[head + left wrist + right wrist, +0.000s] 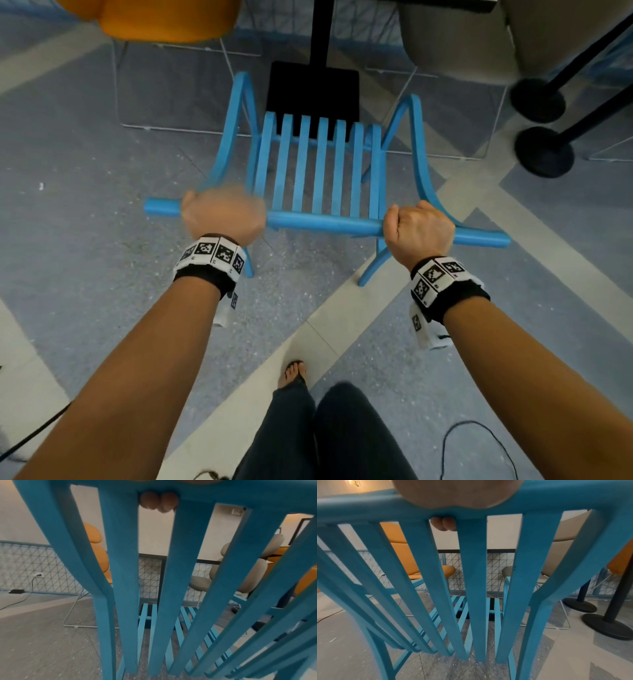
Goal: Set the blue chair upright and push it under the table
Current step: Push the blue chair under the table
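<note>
Matt painted blue chair (pixel 322 171), speckled smooth floor (pixel 85 240), cloth-padded orange chair (pixel 164 17)

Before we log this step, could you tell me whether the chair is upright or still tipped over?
Upright: the chair has its legs down on the floor, while the left hand and right hand grip its top rail.

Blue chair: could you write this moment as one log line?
blue chair: upright, gripped by top rail | left hand: grips rail | right hand: grips rail | table base: just ahead | step: pushing in
</note>
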The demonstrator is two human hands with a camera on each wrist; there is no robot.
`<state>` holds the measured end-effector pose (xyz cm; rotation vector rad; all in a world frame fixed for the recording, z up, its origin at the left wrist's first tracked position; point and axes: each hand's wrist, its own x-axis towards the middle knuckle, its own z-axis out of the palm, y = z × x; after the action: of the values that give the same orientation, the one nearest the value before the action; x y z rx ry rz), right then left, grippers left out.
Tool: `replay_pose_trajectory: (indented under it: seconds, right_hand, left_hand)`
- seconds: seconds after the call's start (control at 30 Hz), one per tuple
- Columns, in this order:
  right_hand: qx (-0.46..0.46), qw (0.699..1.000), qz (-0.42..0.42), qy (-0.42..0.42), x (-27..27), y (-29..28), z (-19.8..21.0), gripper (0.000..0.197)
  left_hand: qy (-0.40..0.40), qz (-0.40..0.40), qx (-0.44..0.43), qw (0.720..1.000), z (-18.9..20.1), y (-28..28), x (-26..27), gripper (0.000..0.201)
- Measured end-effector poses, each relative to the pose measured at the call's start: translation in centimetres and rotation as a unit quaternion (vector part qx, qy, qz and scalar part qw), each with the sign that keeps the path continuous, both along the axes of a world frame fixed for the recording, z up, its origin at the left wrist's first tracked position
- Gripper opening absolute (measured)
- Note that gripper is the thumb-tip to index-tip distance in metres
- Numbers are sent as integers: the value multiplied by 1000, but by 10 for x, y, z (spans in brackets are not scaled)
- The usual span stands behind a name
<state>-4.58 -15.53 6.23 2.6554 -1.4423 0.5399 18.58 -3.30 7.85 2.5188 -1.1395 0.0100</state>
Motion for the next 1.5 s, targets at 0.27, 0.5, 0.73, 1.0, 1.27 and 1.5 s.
replay_pose_trajectory:
  seconds: [0.27,0.5,0.73,1.0,1.27,1.5]
  right_hand:
    - [-9,1000,7,-9,54,-86,1,51]
    - [0,1000,6,-5,88,-152,1,50]
    - [13,1000,11,-9,99,-178,1,48]
    - [8,999,-32,-37,63,-185,1,36]
    - [25,996,-72,-54,64,-178,4,41]
    - [22,997,-62,-41,65,-178,5,45]
  left_hand:
    - [-12,-6,6,1000,4,-88,53,30]
    - [-16,4,9,1000,3,-151,86,29]
    - [-33,-2,-4,999,-2,-174,100,27]
    - [-17,-47,31,998,7,-169,107,38]
    - [14,-19,56,998,11,-159,107,34]
    - [-3,-24,37,999,11,-159,111,33]
